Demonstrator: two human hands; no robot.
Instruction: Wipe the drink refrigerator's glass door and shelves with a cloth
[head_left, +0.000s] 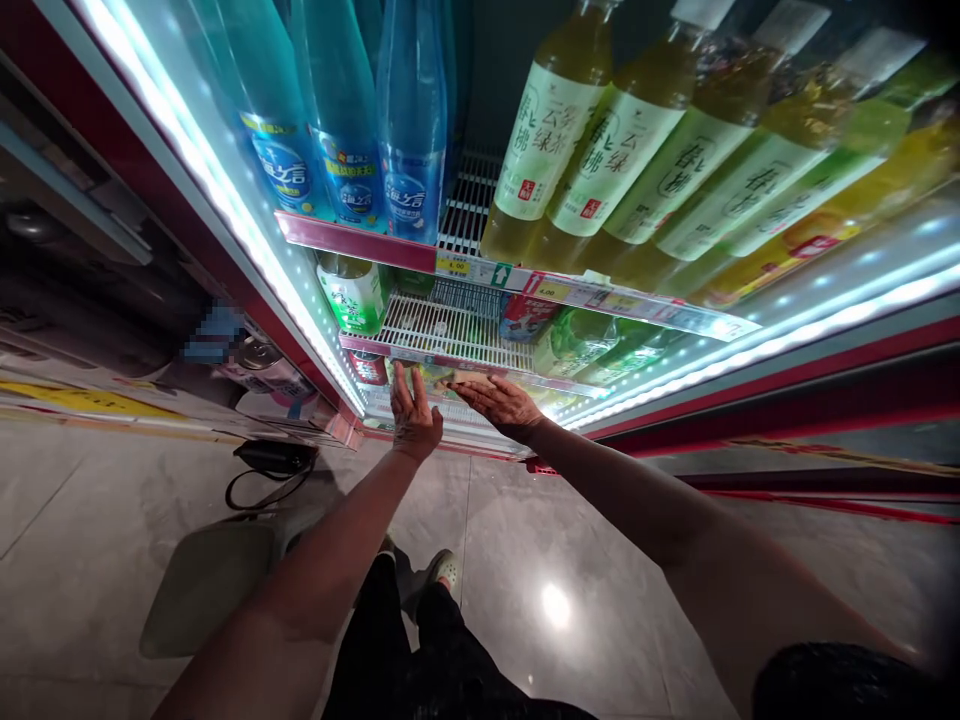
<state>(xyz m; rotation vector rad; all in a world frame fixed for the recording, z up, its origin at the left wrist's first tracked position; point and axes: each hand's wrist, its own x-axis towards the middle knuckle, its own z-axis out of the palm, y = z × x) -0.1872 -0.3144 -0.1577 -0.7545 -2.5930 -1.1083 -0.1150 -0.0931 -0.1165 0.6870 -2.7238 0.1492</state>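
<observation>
Both my arms reach forward to the lower shelves of a lit drinks fridge. My left hand (412, 412) is raised in front of a low shelf, fingers stretched and thumb apart, with nothing visible in it. To its right, my right hand (501, 402) lies nearly flat, fingers straight and pointing left, by the low shelf's front edge. A small pale strip behind its fingers is too unclear to name. Just above the hands is a wire rack shelf (457, 328), with a green-labelled tea bottle (352, 292) at its left and green bottles (577, 338) lower right.
Blue bottles (409, 180) and green tea bottles (551, 140) stand on the upper shelf, behind a price rail (551, 290). Bright light strips edge the fridge. On the floor at left are a grey stool (210, 590) and a black strapped item (276, 457). Dark bottles (82, 290) stand far left.
</observation>
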